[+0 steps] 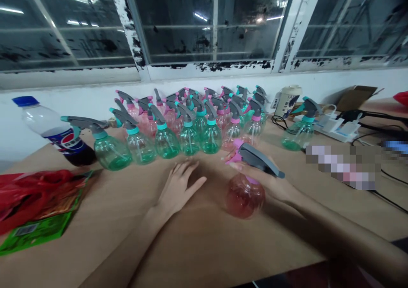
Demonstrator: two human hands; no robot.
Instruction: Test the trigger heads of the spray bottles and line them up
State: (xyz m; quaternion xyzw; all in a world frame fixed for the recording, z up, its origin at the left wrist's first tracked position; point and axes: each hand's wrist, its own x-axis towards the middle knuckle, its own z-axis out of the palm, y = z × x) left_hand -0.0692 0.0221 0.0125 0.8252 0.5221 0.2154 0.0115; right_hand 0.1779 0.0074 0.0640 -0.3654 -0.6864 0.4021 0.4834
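My right hand [270, 179] is wrapped round the neck of a pink spray bottle [245, 199], with its fingers by the pink trigger. The bottle has a grey and pink spray head that points left, and it leans slightly. To the left, my left hand [180, 184] holds nothing, its fingers spread low over the table. Just beyond that hand stand green spray bottles [167, 143] with teal collars and grey heads. Behind them, pink spray bottles [149, 124] are packed in rows with more green ones.
A cola bottle [60, 131] leans at the left, behind a red plastic bag [35, 190] and a green snack packet [41, 232]. One green spray bottle [299, 133] stands apart on the right, near a paper cup [287, 101], a white power strip [338, 126] and cables.
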